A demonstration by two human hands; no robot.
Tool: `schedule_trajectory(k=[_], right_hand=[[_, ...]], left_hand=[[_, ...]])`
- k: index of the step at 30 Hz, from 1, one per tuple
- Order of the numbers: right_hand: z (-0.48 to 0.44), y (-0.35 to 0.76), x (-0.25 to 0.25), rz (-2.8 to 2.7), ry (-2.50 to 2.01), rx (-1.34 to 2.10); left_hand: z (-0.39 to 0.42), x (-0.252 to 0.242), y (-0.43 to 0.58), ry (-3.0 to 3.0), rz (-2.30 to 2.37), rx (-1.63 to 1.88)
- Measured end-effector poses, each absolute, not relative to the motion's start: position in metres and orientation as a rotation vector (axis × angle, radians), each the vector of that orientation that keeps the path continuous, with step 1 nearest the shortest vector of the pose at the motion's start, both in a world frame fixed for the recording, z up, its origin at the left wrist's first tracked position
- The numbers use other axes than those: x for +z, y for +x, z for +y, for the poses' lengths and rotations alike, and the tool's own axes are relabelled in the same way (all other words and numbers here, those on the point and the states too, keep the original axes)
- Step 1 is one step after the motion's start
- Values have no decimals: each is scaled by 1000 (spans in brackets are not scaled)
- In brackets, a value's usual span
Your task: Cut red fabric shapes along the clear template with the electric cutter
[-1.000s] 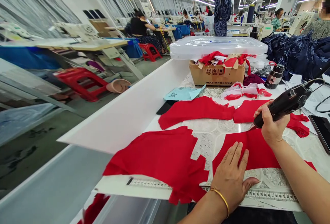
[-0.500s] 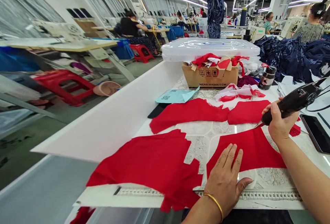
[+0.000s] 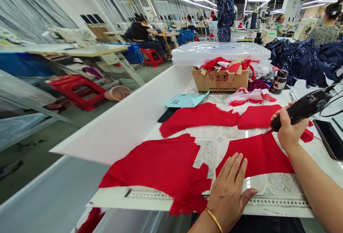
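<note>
My left hand [image 3: 230,182] lies flat with fingers stretched on the left edge of a red fabric piece [image 3: 257,156]; its thumb rests on the table. In my right hand [image 3: 291,129] is a black corded handheld tool [image 3: 302,110] with a thin pointed metal tip. The tip is at the upper edge of that fabric; whether it touches is too small to tell. Left of my hands, a large red fabric stack [image 3: 152,165] hangs partly over the table's front edge. Behind lie a long red fabric piece [image 3: 198,117] and a shorter one [image 3: 257,116].
A measuring tape [image 3: 278,202] runs along the front edge. A white upright panel [image 3: 115,118] bounds the left side. Behind stand a cardboard box [image 3: 221,83] of scraps and a dark jar [image 3: 278,82]. A phone [image 3: 329,138] lies right, near navy garments [image 3: 300,61]. Other people sit farther off.
The view has shifted slightly. My left hand has slid a little left and down toward the fabric's edge. My right hand keeps the tool in nearly the same place.
</note>
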State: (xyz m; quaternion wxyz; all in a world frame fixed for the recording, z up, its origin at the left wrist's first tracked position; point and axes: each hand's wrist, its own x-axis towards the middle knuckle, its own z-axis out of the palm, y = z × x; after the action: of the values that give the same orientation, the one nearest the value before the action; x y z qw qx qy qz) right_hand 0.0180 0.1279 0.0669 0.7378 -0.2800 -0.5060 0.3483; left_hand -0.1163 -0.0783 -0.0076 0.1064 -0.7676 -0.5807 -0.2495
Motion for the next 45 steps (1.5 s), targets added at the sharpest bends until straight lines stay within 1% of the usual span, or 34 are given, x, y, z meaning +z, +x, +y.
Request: schedule_trajectory(k=[7,11,15,25,30,34,45], right_hand=[[54,18,82,-1294,-503,1121],[18,7,79,-1377,-417,1207],[5,-6,75,-1355,-384,1246],[2,-16,76,-1398,-399,1194],[9,-2,77,-1346,-383,1211],[20,13,75,-1347,-458,1150],[21,23,76,-1344,-489,1108]], left_hand=[[-108,-2,-139,-2211,-1801,-766],[-117,-6,-143,-2234,-1793,-806],[-119,-10,-142,-2235,-1768,-850],[-118,-15,-141,-2240,-1798,-857],[-118,-14,-142,-2232,-1798,-850],[-117,-13,-142,-2204,-1773,-847],[-108,4,-131,-2221,-1773,-920]])
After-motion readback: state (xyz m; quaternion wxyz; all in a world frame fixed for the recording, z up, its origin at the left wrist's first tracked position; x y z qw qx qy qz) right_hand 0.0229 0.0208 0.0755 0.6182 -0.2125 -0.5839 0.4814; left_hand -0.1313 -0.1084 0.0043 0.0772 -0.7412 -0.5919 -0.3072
